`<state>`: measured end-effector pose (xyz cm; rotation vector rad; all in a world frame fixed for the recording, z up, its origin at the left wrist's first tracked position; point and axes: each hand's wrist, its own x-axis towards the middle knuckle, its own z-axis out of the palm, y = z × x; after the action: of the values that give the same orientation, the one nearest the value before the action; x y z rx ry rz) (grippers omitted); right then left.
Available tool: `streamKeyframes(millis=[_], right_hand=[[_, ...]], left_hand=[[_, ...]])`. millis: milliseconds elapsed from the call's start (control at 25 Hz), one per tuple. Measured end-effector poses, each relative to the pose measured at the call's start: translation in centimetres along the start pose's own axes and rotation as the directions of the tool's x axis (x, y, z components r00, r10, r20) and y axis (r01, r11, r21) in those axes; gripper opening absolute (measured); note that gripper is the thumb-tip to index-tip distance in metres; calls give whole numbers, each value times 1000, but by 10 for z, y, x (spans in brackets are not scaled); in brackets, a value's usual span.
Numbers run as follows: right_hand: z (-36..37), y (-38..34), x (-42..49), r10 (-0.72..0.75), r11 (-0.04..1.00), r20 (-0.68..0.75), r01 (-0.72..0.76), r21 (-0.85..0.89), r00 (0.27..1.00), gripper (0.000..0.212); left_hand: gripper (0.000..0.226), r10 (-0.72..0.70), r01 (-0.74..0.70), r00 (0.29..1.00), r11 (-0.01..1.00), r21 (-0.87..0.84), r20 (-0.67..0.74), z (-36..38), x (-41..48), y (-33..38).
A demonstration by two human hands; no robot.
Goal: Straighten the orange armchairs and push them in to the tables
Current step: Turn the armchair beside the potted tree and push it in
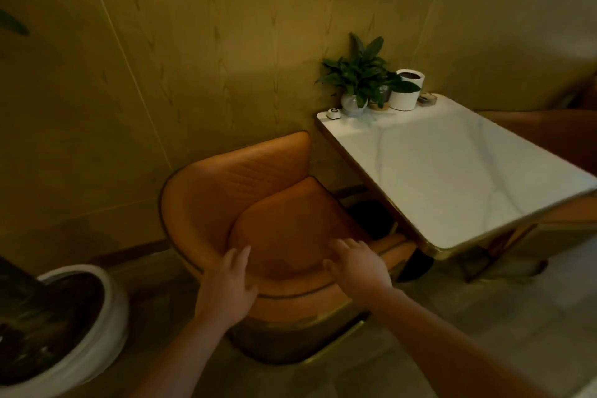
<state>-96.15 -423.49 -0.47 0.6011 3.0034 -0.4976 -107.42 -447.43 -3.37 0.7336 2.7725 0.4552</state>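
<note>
An orange armchair (258, 197) with a curved back and gold base stands beside the wall, its seat front tucked under the edge of a white marble table (452, 178). My left hand (227, 284) lies on the chair's near rim, fingers spread. My right hand (357, 265) rests flat on the same rim further right, fingers apart. Neither hand is wrapped around anything. A second orange armchair (549, 136) shows on the far side of the table, mostly hidden.
A large white planter (97, 326) stands on the floor at lower left, close to the chair. On the table's far end sit a leafy plant (358, 81), a white pot (407, 90) and a small white device (332, 114). The wood-panelled wall runs behind.
</note>
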Motion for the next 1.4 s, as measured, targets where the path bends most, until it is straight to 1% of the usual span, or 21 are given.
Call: streamKeyframes(millis=[40,80,160,240,360,480,560,840,1000,1160,1280,1400], right_hand=[[-13,-15,-11,15,1000,-19,-15,5,1000,47],[-23,-29,-20,29,999,-46,-29,15,998,48],[-38,-56,-34,57,998,-96,-53,38,994,50],[-45,-78,-47,75,996,-118,-68,66,990,53],[-53,-108,-58,121,991,-90,-114,77,989,56],[-55,-122,-61,179,978,-116,-165,126,977,57],[-58,-127,-56,215,968,-134,-194,157,967,58],[-58,-128,-6,222,964,-174,-190,185,959,58],[-44,-116,37,236,955,-118,-208,211,964,58],[-40,-110,81,233,957,-76,-214,194,970,56],[-45,-107,106,257,955,-84,-240,176,963,54],[-47,-109,128,313,940,-93,-294,172,945,54]], left_hand=[[78,26,-27,1000,997,67,9,-18,-10,-4],[79,43,-44,999,994,99,11,-34,-17,-8],[75,85,-85,996,989,123,5,-60,-28,-18],[70,115,-112,993,986,124,-17,-83,-39,-25],[66,128,-128,992,987,99,3,-118,-49,-34],[66,120,-122,992,989,86,23,-131,-51,-49],[67,118,-123,992,987,107,50,-136,-45,-56],[66,136,-138,990,973,187,25,-148,6,-62],[66,115,-123,992,971,206,52,-144,51,-64],[66,103,-113,993,967,230,52,-148,99,-62],[65,132,-146,988,965,220,73,-151,132,-57],[65,194,-213,975,953,214,106,-153,172,-56]])
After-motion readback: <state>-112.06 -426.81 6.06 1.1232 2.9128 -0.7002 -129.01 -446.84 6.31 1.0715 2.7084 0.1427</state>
